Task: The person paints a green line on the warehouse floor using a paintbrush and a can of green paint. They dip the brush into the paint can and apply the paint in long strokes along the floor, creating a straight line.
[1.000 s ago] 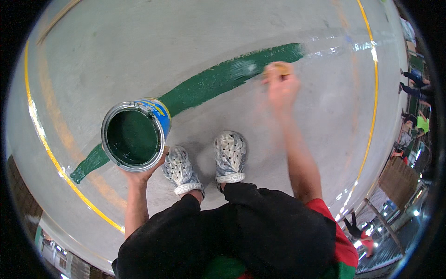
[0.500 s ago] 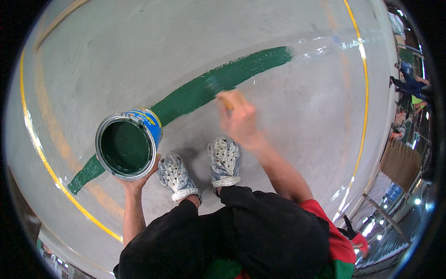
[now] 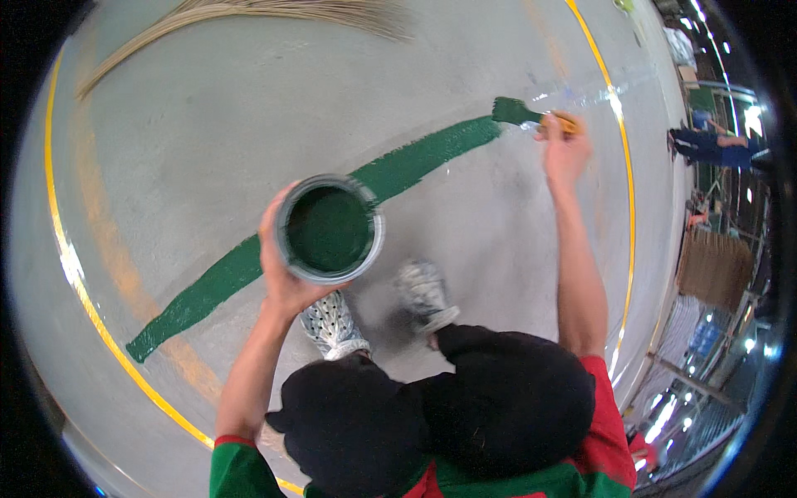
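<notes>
My left hand point(image 3: 286, 278) is wrapped round the side of an open paint can point(image 3: 330, 229) with dark green paint inside. The can is held up above the floor, in front of my feet. In my right hand point(image 3: 566, 156) is a paintbrush point(image 3: 516, 111) by its orange-yellow handle, its bristles coated green. Those bristles are at the right end of a wide green painted stripe point(image 3: 415, 164), which crosses the grey floor at a slant. Part of the stripe's middle is hidden behind the can.
A stick broom point(image 3: 249, 10) lies on the floor at the far left. Yellow lines point(image 3: 629, 216) run along both sides. My patterned clogs point(image 3: 332, 324) stand just short of the stripe. Another person point(image 3: 718, 149) in dark clothes is at the right edge, near a brown panel point(image 3: 716, 270).
The can has moved right, to in front of me. My right hand has carried the brush far right along the stripe to its end. More of the broom shows.
</notes>
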### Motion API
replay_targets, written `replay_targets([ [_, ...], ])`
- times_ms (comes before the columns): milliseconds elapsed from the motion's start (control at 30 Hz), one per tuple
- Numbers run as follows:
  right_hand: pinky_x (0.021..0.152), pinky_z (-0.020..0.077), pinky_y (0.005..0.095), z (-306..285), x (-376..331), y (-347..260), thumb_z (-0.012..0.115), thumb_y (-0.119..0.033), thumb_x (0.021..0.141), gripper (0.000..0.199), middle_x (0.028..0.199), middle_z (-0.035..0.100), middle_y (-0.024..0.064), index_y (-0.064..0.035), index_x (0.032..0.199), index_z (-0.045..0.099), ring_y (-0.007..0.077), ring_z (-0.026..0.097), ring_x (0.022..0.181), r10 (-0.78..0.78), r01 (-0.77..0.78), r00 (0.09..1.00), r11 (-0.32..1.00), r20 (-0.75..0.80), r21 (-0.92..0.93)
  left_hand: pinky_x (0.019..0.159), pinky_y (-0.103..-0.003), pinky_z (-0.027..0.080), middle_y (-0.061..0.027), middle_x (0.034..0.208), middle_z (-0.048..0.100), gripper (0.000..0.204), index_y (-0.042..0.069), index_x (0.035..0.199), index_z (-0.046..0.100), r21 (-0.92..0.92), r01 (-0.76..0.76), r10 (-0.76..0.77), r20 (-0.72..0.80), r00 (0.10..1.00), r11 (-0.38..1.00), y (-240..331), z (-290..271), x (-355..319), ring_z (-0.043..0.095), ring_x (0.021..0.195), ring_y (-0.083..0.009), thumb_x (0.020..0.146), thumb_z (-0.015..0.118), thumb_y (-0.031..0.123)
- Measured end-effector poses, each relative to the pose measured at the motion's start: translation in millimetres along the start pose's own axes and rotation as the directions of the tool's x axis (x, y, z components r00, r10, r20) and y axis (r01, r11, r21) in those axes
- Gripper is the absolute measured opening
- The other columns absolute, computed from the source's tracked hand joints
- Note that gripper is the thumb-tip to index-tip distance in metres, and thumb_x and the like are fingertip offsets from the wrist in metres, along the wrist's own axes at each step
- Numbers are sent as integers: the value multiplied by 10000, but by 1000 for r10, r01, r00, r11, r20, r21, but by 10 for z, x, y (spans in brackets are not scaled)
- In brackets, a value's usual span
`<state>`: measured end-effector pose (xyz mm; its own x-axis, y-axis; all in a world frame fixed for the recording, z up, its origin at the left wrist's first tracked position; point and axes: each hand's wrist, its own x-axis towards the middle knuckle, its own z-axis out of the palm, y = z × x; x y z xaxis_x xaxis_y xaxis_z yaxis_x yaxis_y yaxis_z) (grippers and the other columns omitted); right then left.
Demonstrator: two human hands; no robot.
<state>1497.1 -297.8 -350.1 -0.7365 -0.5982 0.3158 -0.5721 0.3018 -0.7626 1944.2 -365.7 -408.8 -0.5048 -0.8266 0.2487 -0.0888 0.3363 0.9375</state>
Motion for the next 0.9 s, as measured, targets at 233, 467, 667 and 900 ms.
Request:
replay_targets([
  [233, 579, 506, 266, -588, -464, -2140, 648, -8, 902, 167, 924, 680, 165, 20, 1067, 644, 169, 634, 662, -271, 84, 857, 913, 439, 400, 1161, -472, 367, -196, 1490, 442, 1217, 52, 1500, 325, -130, -136, 141, 28, 990, 982, 153, 495, 442, 444, 1387, -365, 516, 1009, 266],
  [467, 568, 496, 235, -167, -247, -1712, 670, 39, 875, 144, 924, 671, 152, 21, 1018, 660, 142, 630, 640, -429, 186, 643, 891, 634, 414, 1149, -471, 376, -193, 1494, 435, 1216, 49, 1492, 333, -35, -133, 133, -3, 991, 990, 223, 963, 688, 441, 1376, -381, 497, 1004, 242],
  [667, 527, 499, 256, -331, 410, -857, 612, -85, 980, 177, 883, 659, 123, 23, 1120, 596, 155, 626, 641, -187, -253, 790, 769, 584, 587, 1167, -455, 371, -186, 1516, 416, 1295, 52, 1499, 287, -64, -93, 86, -109, 990, 994, 39, 1344, 838, 446, 1391, -345, 453, 1018, 274],
  [900, 534, 498, 267, -421, 626, 696, 634, -76, 971, 149, 897, 684, 102, -5, 1102, 629, 162, 641, 663, 151, -576, 791, 512, 593, 638, 1157, -450, 393, -161, 1481, 433, 1334, 47, 1513, 230, 141, 48, -21, -184, 983, 989, 81, 1595, 829, 465, 1377, -308, 469, 1023, 291],
])
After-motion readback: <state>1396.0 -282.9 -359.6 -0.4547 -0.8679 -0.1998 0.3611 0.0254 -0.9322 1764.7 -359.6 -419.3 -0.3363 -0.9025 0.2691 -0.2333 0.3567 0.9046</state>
